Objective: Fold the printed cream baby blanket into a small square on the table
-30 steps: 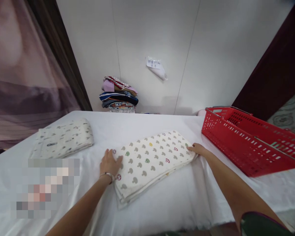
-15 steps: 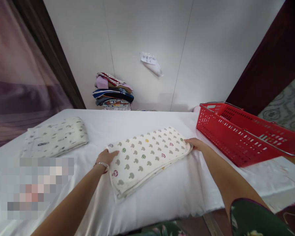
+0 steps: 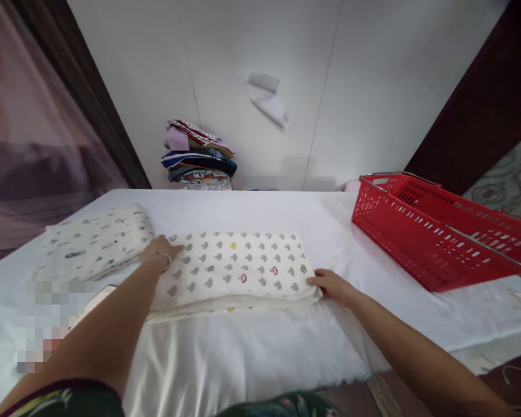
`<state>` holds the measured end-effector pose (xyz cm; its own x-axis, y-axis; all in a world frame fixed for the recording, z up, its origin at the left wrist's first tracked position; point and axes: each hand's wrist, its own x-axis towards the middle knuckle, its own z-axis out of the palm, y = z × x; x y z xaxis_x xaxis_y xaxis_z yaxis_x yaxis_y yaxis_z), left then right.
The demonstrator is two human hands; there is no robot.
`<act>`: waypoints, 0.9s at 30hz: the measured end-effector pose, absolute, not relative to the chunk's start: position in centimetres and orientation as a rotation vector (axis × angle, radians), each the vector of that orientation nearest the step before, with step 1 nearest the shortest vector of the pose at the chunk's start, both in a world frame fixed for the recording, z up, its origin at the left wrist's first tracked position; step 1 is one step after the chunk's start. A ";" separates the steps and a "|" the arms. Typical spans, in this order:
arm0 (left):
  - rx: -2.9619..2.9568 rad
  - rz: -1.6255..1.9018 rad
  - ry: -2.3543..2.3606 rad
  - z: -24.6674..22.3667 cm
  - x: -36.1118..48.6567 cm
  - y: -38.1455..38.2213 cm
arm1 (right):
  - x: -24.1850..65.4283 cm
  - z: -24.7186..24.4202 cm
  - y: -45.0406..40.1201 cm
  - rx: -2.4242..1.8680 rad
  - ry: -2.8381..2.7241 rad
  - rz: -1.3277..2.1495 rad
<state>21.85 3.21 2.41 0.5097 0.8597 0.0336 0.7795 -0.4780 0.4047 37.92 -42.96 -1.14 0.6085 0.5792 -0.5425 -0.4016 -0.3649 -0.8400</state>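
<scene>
A folded white cloth with a mushroom print lies across the middle of the white-covered table, its long folded edge toward me. My left hand is at its left end, thumb resting on the top and the other fingers mostly hidden. At the right end, my right hand pinches the cloth's corner between thumb and fingers. Another folded white cloth with a small dark print lies to the left, close by my left hand.
A red perforated basket with metal handles stands at the right. Folded clothes are stacked behind the table's back edge by the wall. A blurred-out item lies at the front left, partly behind my left forearm.
The mushroom-print cloth has turned and shifted left, so it lies straighter across the table. My left hand has moved left and away from me; my right hand has come slightly nearer and left.
</scene>
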 end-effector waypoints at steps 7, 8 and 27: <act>2.794 0.464 0.526 1.7 26.0 -11.3 | 37.8 -0.9 -43.8 -1.426 -0.110 1.088; 2.758 0.420 0.399 1.8 26.4 -14.1 | 37.8 -0.9 -43.8 -1.424 -0.099 1.067; 2.487 -0.094 0.208 0.3 28.8 -28.3 | 34.4 -1.5 -44.3 -1.374 -0.088 0.869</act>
<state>28.79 -28.27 0.32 0.9850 0.1270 -0.1172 0.1719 -0.7874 0.5920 34.39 -44.28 -1.51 0.6959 0.5812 -0.4218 -0.4843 -0.0539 -0.8733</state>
